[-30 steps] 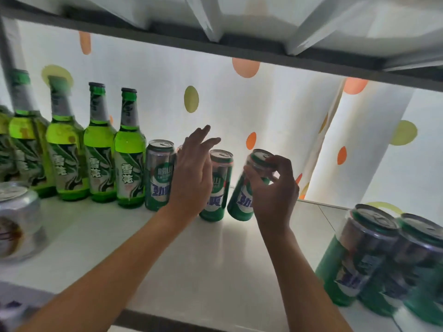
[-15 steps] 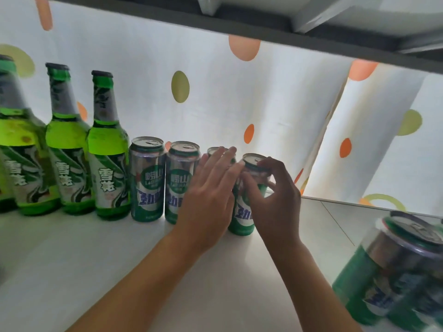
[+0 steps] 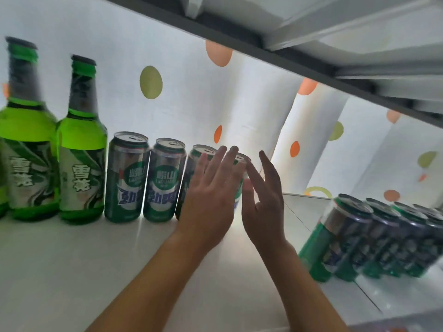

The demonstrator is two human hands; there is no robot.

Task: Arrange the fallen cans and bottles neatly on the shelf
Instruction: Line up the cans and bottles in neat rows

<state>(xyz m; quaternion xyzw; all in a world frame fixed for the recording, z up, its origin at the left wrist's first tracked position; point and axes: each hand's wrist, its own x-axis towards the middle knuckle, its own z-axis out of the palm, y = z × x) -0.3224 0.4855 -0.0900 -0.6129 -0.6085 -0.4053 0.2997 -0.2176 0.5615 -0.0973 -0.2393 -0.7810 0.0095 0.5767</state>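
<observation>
Two green beer bottles (image 3: 81,149) stand upright at the back left of the white shelf (image 3: 96,271). To their right stands a row of green cans (image 3: 127,178). The rightmost can (image 3: 241,161) is upright and mostly hidden behind my hands. My left hand (image 3: 211,195) is flat with fingers spread in front of the third and fourth cans. My right hand (image 3: 263,200) has its fingers apart just right of the rightmost can, its fingertips near the can's rim. Neither hand grips anything.
A second group of several green cans (image 3: 374,238) stands at the right on an adjoining shelf panel. A dotted white curtain (image 3: 191,104) hangs behind. The underside of the upper shelf (image 3: 311,51) is close overhead. Bare shelf lies in front of the row.
My right hand has let go of the rightmost can, which now stands upright in the row. Both hands have opened. The view has shifted right and closer.
</observation>
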